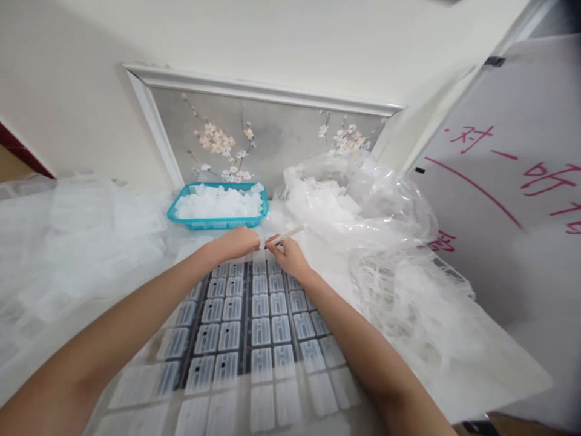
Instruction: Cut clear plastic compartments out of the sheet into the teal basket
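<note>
My left hand (240, 243) is closed at the far end of a tray of translucent rectangular plastic pieces (229, 306). Whatever its fingers pinch is too small to make out. Close beside it, my right hand (290, 257) grips a slim, pale pen-like tool (291, 232), whose dark tip points toward the left fingers. The pieces lie in paired columns over dark strips. Small dark holes show in several pieces of the left-middle columns, while others have a slot-like mark.
Behind my hands, a teal basket (218, 224) holds small white translucent pieces. To its right lies an open clear plastic bag (390, 212) of similar pieces. Heaps of translucent plastic cover the left side (91, 236) and right side (408, 309). A whiteboard (521, 272) with red writing stands right.
</note>
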